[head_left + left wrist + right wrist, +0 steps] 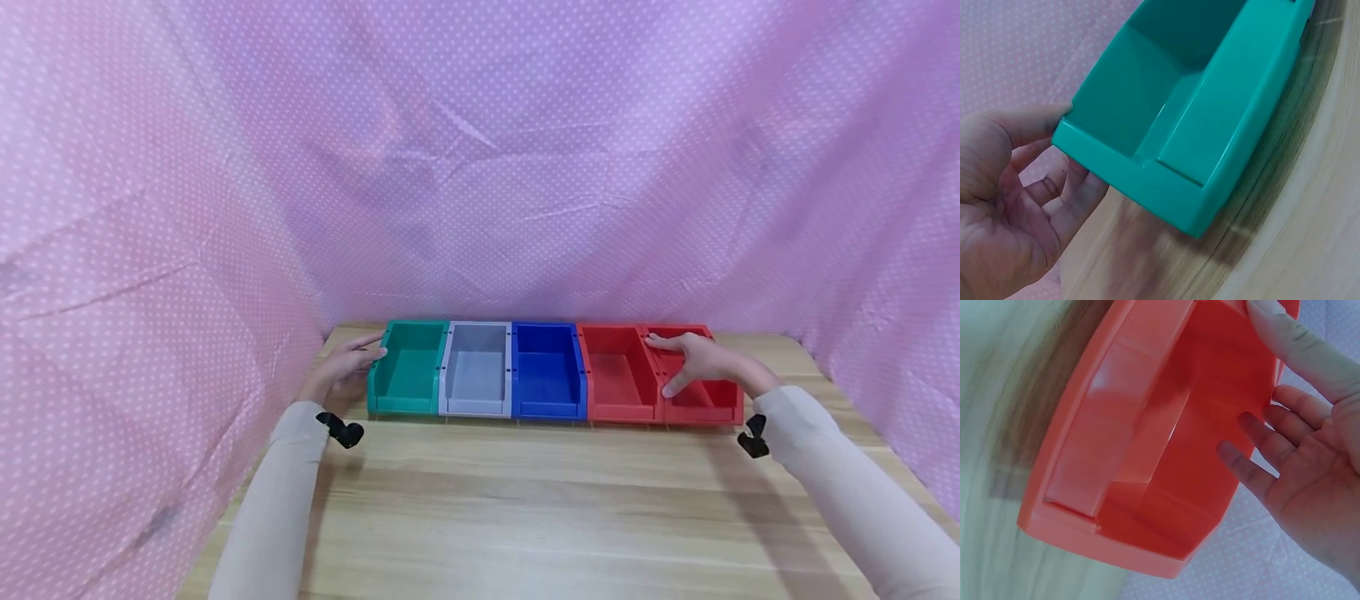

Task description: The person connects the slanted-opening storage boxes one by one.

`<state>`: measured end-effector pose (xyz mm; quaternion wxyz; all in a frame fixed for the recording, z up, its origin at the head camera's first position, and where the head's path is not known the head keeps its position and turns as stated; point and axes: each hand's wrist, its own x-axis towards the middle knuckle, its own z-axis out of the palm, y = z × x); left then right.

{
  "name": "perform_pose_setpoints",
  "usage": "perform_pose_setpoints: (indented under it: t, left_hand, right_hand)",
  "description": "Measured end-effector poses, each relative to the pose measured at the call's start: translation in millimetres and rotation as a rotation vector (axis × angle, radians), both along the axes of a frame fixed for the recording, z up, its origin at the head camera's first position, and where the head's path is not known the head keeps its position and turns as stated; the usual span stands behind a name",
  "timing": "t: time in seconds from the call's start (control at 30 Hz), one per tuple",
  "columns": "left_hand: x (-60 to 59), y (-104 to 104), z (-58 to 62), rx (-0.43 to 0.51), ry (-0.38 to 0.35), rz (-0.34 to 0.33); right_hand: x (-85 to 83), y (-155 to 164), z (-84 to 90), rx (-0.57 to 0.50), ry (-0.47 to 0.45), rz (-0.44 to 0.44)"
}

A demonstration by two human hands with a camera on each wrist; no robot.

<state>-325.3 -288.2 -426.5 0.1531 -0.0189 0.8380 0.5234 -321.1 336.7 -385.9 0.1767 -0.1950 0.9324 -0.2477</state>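
Five open-front plastic bins stand side by side in a row in the head view: a green bin (pixel 408 367), a grey bin (pixel 476 375), a blue bin (pixel 547 375), a red bin (pixel 618 375) and another red bin (pixel 723 400). My left hand (pixel 345 364) is at the outer left side of the green bin. In the left wrist view its thumb meets the rim of the green bin (pixel 1216 137), with the other fingers against the outer wall. My right hand (pixel 701 360) reaches over the rightmost red bin (pixel 1122 425), fingers spread and relaxed.
The bins stand near the back of a light wooden table (pixel 480 508). A pink polka-dot cloth (pixel 487 192) hangs behind the table and at both sides. Each wrist wears a small black mount, at the left wrist (pixel 341 429) and right wrist (pixel 753 437).
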Motion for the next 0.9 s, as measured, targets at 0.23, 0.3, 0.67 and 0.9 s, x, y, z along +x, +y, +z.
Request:
perform_pose_setpoints:
  t: [0.23,0.3,0.67,0.9]
  left_hand:
    - [-5.0,3,2.8,0.003,-0.001,0.005]
    - [-6.7,4,6.6,-0.021,0.011,0.000]
    - [-13.7,14,32.2,-0.150,0.041,-0.021]
    - [-24.9,46,54.0,-0.195,0.204,0.010]
  right_hand:
    - [-2.2,1,0.6,0.014,-0.018,-0.016]
    - [-3.0,-1,1.9,0.023,-0.017,-0.012]
    - [-13.4,-8,24.7,0.082,-0.029,0.053]
    - [-23.1,-11,43.0,0.078,0.035,0.132]
